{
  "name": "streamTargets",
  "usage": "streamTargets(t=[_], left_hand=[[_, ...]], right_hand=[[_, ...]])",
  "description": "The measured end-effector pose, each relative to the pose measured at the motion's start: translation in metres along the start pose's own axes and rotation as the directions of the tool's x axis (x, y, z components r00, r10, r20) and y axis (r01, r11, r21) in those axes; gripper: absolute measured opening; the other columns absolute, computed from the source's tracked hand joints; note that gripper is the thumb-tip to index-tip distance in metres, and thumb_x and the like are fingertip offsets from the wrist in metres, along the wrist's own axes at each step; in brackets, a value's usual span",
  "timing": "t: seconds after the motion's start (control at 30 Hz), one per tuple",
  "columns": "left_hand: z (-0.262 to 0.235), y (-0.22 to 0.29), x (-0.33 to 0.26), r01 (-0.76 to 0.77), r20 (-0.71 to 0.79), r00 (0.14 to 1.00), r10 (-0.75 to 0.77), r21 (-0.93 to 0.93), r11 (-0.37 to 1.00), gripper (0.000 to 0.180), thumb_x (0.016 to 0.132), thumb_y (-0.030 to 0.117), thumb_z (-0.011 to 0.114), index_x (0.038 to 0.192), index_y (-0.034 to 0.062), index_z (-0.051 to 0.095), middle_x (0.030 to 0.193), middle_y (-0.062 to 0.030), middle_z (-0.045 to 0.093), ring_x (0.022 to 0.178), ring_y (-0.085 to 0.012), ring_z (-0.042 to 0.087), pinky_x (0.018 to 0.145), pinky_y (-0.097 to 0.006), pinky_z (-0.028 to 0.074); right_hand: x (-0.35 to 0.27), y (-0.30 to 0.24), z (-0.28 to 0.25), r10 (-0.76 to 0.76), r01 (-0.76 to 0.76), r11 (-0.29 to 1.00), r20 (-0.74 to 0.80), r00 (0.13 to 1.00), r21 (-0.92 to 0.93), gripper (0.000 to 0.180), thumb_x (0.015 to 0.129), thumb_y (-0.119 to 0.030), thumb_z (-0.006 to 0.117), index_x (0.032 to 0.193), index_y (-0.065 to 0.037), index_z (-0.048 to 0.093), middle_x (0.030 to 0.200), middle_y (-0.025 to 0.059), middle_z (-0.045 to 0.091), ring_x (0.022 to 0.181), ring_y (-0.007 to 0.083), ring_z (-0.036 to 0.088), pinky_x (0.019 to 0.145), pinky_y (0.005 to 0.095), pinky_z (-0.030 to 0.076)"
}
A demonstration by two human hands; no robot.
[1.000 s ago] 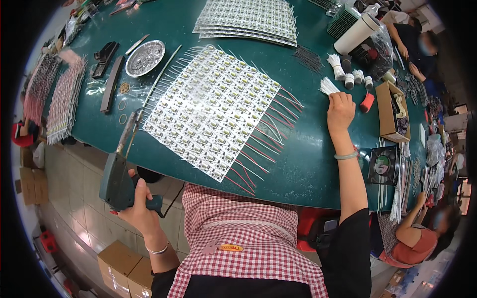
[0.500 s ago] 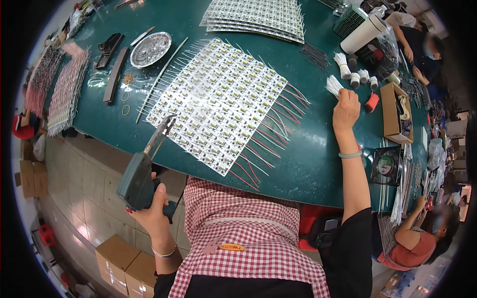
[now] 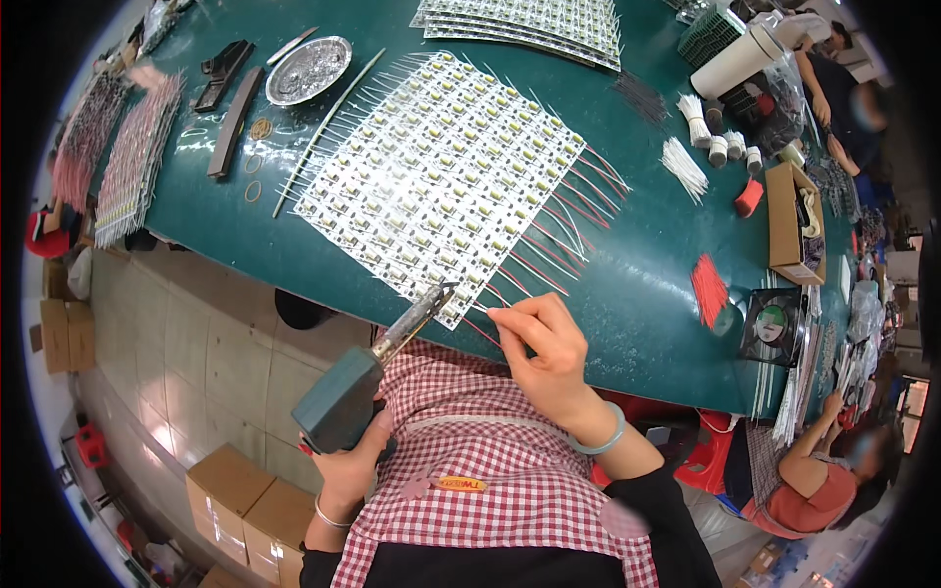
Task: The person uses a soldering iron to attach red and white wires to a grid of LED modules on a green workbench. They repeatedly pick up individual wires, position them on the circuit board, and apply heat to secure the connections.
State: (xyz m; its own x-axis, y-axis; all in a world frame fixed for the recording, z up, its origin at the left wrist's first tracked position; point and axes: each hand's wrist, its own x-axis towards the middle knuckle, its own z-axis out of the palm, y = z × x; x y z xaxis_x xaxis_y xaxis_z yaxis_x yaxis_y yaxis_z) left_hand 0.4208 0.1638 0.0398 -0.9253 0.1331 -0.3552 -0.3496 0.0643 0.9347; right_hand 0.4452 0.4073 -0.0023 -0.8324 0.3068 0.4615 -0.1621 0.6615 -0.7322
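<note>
My left hand [image 3: 351, 461] is wrapped round the grip of a dark green soldering gun [image 3: 338, 400]. The gun's metal tip reaches over the near corner of a white circuit board panel [image 3: 417, 162], which is covered in rows of small parts. At that same corner, the thumb and forefinger of my right hand [image 3: 551, 355] pinch a thin white wire [image 3: 481, 309], its end close to the tip. Whether wire and tip touch, I cannot tell. Red and white wires [image 3: 564, 230] stick out along the panel's right edge, and short white ones along its upper left.
Right of the panel lie loose white wires [image 3: 684, 169] and red wires [image 3: 710, 289]. A small fan [image 3: 771, 325] and a cardboard box [image 3: 784, 220] stand at the right edge. Stacked panels [image 3: 520, 29] and a foil dish [image 3: 309, 71] lie farther back. Two co-workers sit at right.
My right hand has come from the white wire pile to the panel's near corner, carrying a white wire. The soldering gun has moved right along the panel to that corner.
</note>
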Motion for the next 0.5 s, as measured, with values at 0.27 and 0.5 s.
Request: streamTargets(t=[0.27, 0.5], left_hand=[[0.002, -0.004, 0.0, -0.282, 0.132, 0.958, 0.253, 0.311, 0.908, 0.02, 0.077, 0.001, 0.075, 0.095, -0.0043, 0.069, 0.082, -0.0074, 0.068, 0.069, -0.0128, 0.063, 0.062, -0.027, 0.051], [0.002, -0.002, 0.002, -0.326, 0.195, 0.944, 0.268, 0.399, 0.857, 0.018, 0.075, -0.001, 0.074, 0.091, -0.005, 0.068, 0.083, -0.0104, 0.065, 0.068, -0.0148, 0.062, 0.06, -0.027, 0.049]], right_hand=[[-0.016, 0.006, 0.018, -0.032, 0.026, 0.994, -0.059, 0.998, -0.103, 0.03, 0.07, 0.011, 0.071, 0.096, -0.003, 0.067, 0.08, 0.0079, 0.056, 0.07, 0.0237, 0.056, 0.058, 0.0337, 0.046], [-0.016, 0.005, 0.019, -0.059, 0.049, 0.987, -0.064, 0.996, -0.154, 0.032, 0.068, 0.011, 0.072, 0.096, -0.003, 0.067, 0.079, 0.008, 0.055, 0.07, 0.0243, 0.056, 0.057, 0.034, 0.046]])
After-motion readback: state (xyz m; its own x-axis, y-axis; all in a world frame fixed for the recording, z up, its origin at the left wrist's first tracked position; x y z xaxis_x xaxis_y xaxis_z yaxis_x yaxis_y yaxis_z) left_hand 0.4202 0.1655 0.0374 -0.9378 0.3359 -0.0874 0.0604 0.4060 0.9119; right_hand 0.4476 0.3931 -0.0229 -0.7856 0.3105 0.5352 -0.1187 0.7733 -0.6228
